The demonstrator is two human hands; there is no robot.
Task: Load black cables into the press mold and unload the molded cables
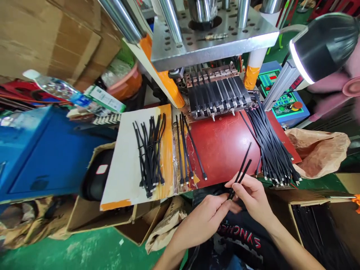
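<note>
Two short black cables stand up from between my hands, close to my body, their far ends pointing up and away. My right hand pinches them between thumb and fingers. Around their lower part my left hand is closed, hiding the near ends. Beyond them, to the right on the red board, lies a thick bunch of black cables with metal-tipped plugs facing me. To the left, a few loose cables lie near the board's edge. Another bundle of cables rests on the white board.
A press with a thick steel plate stands over a mould holding several cables. At the right are a lamp, a control box, a paper bag and a pink fan. Cardboard boxes flank my lap.
</note>
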